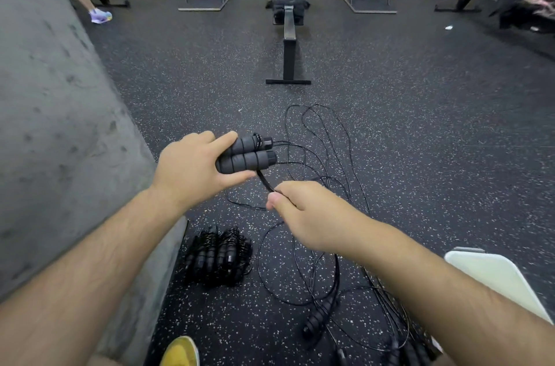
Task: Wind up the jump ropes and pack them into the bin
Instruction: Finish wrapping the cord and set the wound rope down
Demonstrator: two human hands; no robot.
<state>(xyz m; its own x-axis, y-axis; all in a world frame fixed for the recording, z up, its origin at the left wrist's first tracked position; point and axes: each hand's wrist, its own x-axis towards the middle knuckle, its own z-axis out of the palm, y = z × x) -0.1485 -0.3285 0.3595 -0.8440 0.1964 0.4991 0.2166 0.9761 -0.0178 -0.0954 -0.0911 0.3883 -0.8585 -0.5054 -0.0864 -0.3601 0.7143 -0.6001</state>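
While left hand [192, 173] grips both handles [246, 155] and right hand [309, 215] pinches the cord [265, 181], open floor [420, 140] lies ahead.

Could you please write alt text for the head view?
A person's left hand grips two jump rope handles together while the right hand pinches the cord. Wound ropes and loose ropes lie on the gym floor.

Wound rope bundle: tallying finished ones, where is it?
The wound rope bundle lies on the floor at lower left of the head view, beside the grey block, below the left hand.
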